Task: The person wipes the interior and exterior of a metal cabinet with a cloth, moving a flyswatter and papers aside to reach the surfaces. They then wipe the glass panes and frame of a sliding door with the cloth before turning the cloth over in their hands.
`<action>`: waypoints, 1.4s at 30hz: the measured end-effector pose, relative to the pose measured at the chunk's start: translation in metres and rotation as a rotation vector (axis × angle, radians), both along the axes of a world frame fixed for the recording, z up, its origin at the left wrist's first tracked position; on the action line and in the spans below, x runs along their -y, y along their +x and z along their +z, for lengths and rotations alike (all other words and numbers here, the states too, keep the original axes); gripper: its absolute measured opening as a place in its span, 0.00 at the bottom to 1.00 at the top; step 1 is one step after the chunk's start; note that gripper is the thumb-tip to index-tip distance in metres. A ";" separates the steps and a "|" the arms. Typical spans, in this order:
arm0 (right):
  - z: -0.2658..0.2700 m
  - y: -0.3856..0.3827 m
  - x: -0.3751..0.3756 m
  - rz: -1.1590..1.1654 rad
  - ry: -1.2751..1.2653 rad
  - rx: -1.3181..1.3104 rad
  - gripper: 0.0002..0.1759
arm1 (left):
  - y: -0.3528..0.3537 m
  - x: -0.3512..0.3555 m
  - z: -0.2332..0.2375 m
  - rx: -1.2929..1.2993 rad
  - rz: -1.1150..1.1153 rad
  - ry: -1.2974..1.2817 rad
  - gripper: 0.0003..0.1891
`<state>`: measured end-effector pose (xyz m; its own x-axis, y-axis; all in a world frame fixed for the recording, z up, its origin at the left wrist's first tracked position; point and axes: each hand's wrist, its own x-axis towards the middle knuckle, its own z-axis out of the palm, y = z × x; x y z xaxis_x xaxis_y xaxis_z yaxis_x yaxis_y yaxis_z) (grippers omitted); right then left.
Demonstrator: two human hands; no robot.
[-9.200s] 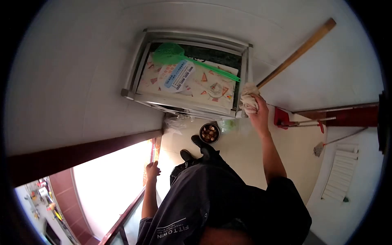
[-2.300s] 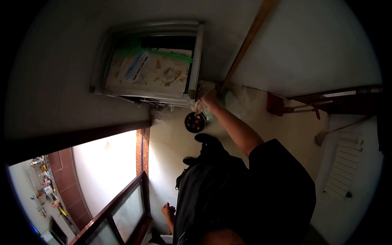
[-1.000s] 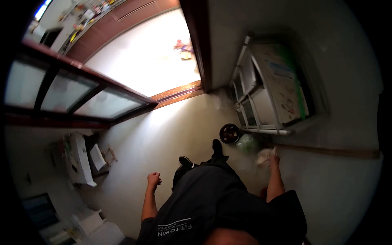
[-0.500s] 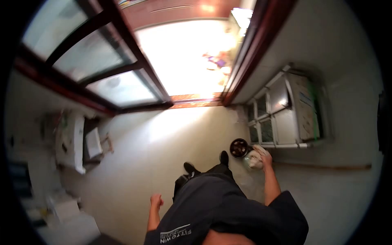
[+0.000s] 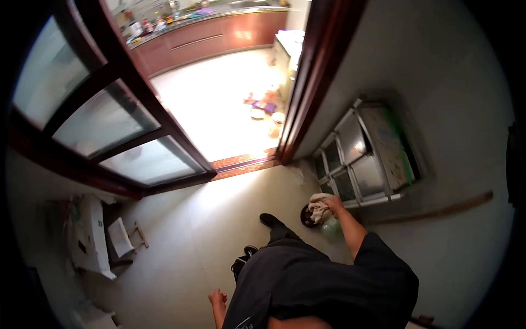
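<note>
A crumpled beige cloth (image 5: 319, 207) hangs from my right hand (image 5: 335, 205), whose fingers are closed on it. Under it, partly covered, a round dark container (image 5: 306, 217) stands on the floor; its contents are hard to make out. A pale green plastic bag (image 5: 331, 230) lies beside it, below my right forearm. Down at my other side, my left hand (image 5: 218, 298) is curled into a loose fist with nothing seen in it.
A dark red framed glass door (image 5: 156, 129) stands open ahead, with a raised sill (image 5: 246, 164) leading into a bright kitchen. To the right are a metal-framed cabinet (image 5: 364, 175) and a long wooden pole (image 5: 438, 211). A small stool (image 5: 121, 237) and a white table (image 5: 97, 236) stand left.
My right hand has carried the cloth forward, over the dark container, uncovering more of the green bag. My feet have stepped, and the view has shifted so more kitchen shows.
</note>
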<state>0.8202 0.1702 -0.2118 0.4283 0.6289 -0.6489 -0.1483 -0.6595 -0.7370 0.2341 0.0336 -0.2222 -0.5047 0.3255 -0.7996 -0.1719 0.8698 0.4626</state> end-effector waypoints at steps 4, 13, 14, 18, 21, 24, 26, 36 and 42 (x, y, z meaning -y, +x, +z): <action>-0.020 0.013 -0.042 0.104 -0.043 -0.234 0.21 | 0.017 -0.009 -0.008 0.032 -0.078 -0.058 0.08; -0.002 -0.019 -0.145 0.317 0.008 -0.678 0.23 | 0.059 -0.019 0.032 -0.070 0.070 0.022 0.10; 0.012 -0.034 -0.159 0.371 0.028 -0.812 0.24 | 0.059 -0.016 0.032 -0.072 0.096 0.023 0.10; 0.036 -0.091 -0.203 0.620 0.030 -0.825 0.29 | 0.061 0.009 0.027 -0.032 0.178 -0.029 0.09; 0.040 -0.142 -0.228 0.843 0.172 -0.943 0.28 | 0.055 0.004 0.038 -0.035 0.289 -0.077 0.10; 0.077 -0.216 -0.245 1.069 0.168 -0.570 0.24 | 0.033 -0.027 0.059 -0.057 0.312 -0.068 0.12; 0.091 -0.271 -0.250 1.128 0.362 -0.451 0.20 | 0.014 -0.052 0.063 -0.081 0.185 0.128 0.14; 0.198 -0.515 -0.214 1.260 0.472 -0.592 0.25 | -0.074 -0.199 0.171 -0.869 -0.675 0.513 0.44; 0.223 -0.592 -0.198 1.539 0.676 -0.347 0.39 | -0.137 -0.226 0.175 -0.663 -0.697 0.742 0.28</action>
